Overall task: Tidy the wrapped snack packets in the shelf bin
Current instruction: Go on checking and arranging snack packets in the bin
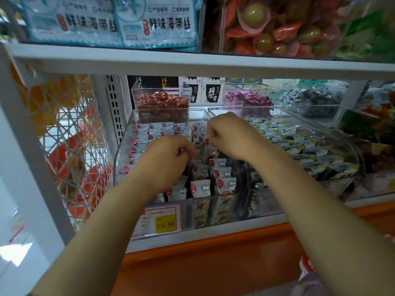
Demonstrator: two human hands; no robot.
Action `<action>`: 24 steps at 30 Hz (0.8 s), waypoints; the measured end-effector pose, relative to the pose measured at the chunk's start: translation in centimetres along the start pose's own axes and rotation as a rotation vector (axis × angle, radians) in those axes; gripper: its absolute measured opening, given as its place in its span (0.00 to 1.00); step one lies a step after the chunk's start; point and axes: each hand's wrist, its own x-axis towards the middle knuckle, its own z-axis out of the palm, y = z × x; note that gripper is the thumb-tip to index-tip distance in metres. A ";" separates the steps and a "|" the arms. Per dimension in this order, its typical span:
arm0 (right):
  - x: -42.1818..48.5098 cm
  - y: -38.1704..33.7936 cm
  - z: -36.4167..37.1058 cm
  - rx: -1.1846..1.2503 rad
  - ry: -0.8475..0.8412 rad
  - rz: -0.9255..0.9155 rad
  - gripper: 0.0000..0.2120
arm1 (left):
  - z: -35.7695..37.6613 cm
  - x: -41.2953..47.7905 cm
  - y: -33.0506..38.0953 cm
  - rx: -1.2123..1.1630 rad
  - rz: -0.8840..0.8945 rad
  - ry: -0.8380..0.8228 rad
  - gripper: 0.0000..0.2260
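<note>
In the middle of the frame, down in the clear bin (123, 150) of packets (222, 182), the right hand (232, 138) pinches one's top edge and the left hand (168, 162) curls its fingers among them, grip unclear, seemingly to stand them in rows.

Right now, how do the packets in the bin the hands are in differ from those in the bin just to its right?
The red-marked packets show red dots and clouds; the yellow-marked packets show yellow and dark patches. The red-marked packets in front stand upright in rows; the yellow-marked packets lie in a loose heap. Both kinds are small, white-wrapped packets.
</note>
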 end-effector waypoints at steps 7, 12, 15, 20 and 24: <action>-2.4 0.0 0.0 0.253 0.503 0.091 0.04 | 0.0 -0.3 0.1 -0.061 -0.026 0.072 0.13; -3.8 0.3 -0.6 0.534 0.727 0.234 0.04 | 0.0 -0.6 0.1 -0.111 -0.017 0.140 0.12; -4.7 0.0 -0.8 0.705 0.728 0.283 0.03 | 0.0 -0.8 0.3 -0.190 -0.024 0.134 0.14; -5.4 -0.5 -0.7 1.203 0.630 0.412 0.04 | -0.3 -1.3 0.7 -0.422 -0.095 0.070 0.09; -5.9 -0.6 -0.3 1.553 0.506 0.468 0.03 | -0.6 -1.5 0.7 -0.666 -0.193 0.091 0.06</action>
